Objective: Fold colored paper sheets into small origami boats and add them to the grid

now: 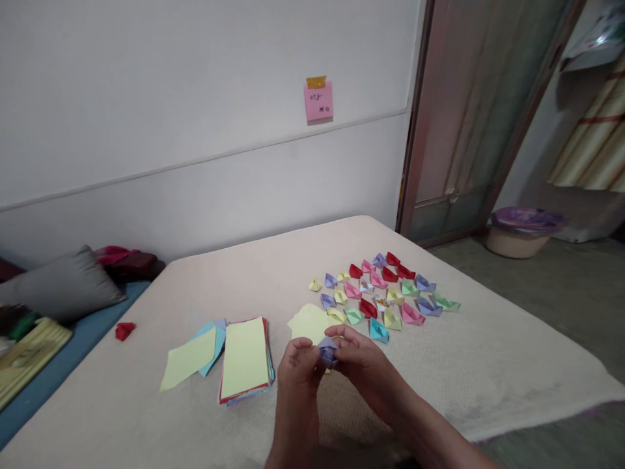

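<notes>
A small piece of folded purple paper (328, 352) is pinched between my two hands, above the near part of the covered bed. My left hand (299, 371) grips its left side with thumb and fingers. On the opposite side my right hand (359, 355) holds it the same way. Behind the hands lie pale yellow paper sheets (310, 319), partly covered by my fingers. To their right, several small folded paper boats stand in loose rows, among them a turquoise boat (379, 331) and a dark red boat (368, 309).
Left of my hands is a stack of coloured paper (247, 358) with a yellow sheet on top. Loose yellow (188, 358) and blue sheets (215, 348) lie beside it. A red folded piece (125, 331) sits near the left edge. A pink note (319, 102) is taped to the wall.
</notes>
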The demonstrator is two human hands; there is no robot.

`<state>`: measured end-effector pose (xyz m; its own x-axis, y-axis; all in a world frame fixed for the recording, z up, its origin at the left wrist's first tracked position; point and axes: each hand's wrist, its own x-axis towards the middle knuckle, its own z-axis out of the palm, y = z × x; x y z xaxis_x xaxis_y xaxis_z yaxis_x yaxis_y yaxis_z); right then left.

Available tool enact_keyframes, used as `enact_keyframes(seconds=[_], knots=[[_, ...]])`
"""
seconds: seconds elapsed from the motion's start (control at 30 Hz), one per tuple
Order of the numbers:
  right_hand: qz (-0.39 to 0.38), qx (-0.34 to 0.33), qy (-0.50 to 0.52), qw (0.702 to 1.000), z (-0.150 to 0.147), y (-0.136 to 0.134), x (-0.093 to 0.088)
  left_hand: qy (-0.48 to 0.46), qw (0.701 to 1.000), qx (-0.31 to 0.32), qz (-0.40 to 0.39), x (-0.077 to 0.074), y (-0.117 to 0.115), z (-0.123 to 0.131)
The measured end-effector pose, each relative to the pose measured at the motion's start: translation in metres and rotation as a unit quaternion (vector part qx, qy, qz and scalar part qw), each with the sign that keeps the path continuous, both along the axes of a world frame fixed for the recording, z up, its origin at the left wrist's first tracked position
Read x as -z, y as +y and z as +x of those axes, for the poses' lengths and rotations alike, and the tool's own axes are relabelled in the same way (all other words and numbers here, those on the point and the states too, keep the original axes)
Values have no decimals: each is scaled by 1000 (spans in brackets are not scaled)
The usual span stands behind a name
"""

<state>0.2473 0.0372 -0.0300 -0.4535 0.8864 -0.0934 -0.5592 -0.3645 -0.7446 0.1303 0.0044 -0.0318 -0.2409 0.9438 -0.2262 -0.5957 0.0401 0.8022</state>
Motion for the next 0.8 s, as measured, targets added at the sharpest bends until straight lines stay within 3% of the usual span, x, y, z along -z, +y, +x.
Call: enact_keyframes(seconds=[0.23, 0.6, 0.8], knots=[[-6, -8, -7, 1000, 0, 1, 1, -20, 999, 35, 20, 2, 0, -3], [8, -12, -8, 1000, -2, 1, 5, -13, 1000, 28, 7, -7, -5, 1], [49, -14, -55, 997, -2, 0, 6, -3, 999, 35, -4, -1, -3, 0]])
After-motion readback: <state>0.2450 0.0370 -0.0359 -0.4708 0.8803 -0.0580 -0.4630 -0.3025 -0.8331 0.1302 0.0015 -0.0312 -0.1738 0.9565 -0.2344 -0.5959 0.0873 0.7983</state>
